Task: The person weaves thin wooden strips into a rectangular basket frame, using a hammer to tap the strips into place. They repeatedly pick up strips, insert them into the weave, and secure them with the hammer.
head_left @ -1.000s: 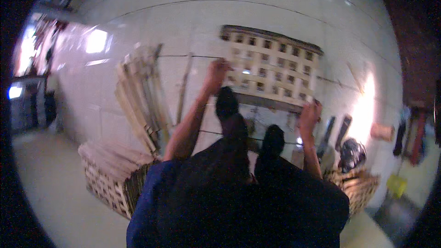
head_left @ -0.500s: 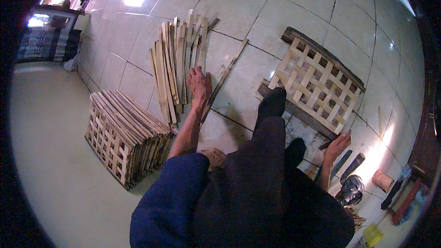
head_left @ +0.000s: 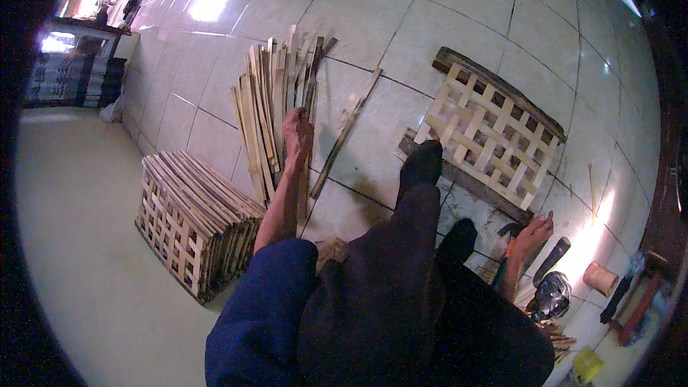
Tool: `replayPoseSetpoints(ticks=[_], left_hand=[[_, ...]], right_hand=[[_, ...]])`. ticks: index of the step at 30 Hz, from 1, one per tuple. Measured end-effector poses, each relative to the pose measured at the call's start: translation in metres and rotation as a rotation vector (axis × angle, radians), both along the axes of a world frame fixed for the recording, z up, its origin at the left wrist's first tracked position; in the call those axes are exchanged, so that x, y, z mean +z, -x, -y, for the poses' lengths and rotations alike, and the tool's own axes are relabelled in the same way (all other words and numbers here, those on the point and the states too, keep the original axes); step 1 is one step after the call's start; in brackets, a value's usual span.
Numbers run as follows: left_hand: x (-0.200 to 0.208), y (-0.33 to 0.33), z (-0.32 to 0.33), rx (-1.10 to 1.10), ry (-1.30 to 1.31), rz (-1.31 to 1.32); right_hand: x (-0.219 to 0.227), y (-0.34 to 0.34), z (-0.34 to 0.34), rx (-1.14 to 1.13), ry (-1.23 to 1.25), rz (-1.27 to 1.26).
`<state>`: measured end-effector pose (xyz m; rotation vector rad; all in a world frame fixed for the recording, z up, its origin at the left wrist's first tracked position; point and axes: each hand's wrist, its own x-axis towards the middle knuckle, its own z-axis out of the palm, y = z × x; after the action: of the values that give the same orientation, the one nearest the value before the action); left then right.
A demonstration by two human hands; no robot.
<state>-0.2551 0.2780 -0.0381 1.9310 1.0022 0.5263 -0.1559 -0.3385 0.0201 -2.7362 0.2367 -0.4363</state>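
Note:
My left hand (head_left: 297, 135) is closed around a long bamboo strip (head_left: 311, 75) at the right side of a fanned bundle of pale bamboo strips (head_left: 259, 111) on the floor. My right hand (head_left: 532, 235) is low on the right, fingers partly stretched out. It is beside a tool with a dark head and an orange handle (head_left: 510, 246), which it partly hides. A woven bamboo lattice panel (head_left: 494, 132) lies ahead of it between two dark wooden bars. My dark-covered foot (head_left: 424, 161) rests on the panel's near left corner.
A stack of finished lattice panels (head_left: 197, 218) stands at left. A loose strip (head_left: 347, 132) lies between bundle and panel. On the right are a dark bar-shaped tool (head_left: 552, 258), a shiny black bag (head_left: 550, 295), a brownish cylinder (head_left: 600, 279) and a yellow container (head_left: 588, 365).
My left hand has gone from spread fingers over the bundle to a closed grip on a strip. My right hand has shifted slightly, and the orange handle beside it now shows.

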Motion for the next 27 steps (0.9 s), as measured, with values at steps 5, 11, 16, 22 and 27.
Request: replayPoseSetpoints(ticks=[5, 11, 16, 22, 27], left_hand=[[0.009, -0.001, 0.016, -0.084, -0.077, 0.187], [0.047, -0.018, 0.05, -0.03, -0.738, -0.335], [0.033, -0.004, 0.012, -0.168, -0.683, -0.433], [0.037, -0.019, -0.024, -0.066, 0.138, -0.011], [0.034, -0.017, -0.029, -0.222, -0.195, -0.125]], right_hand=[[0.027, -0.013, -0.021, 0.014, -0.114, 0.045], [0.006, -0.013, 0.0, -0.014, -0.054, 0.028], [0.005, -0.009, -0.006, 0.037, -0.013, 0.045], [0.008, -0.011, -0.005, 0.004, -0.09, 0.034], [0.03, -0.011, -0.024, -0.016, -0.133, -0.028]])
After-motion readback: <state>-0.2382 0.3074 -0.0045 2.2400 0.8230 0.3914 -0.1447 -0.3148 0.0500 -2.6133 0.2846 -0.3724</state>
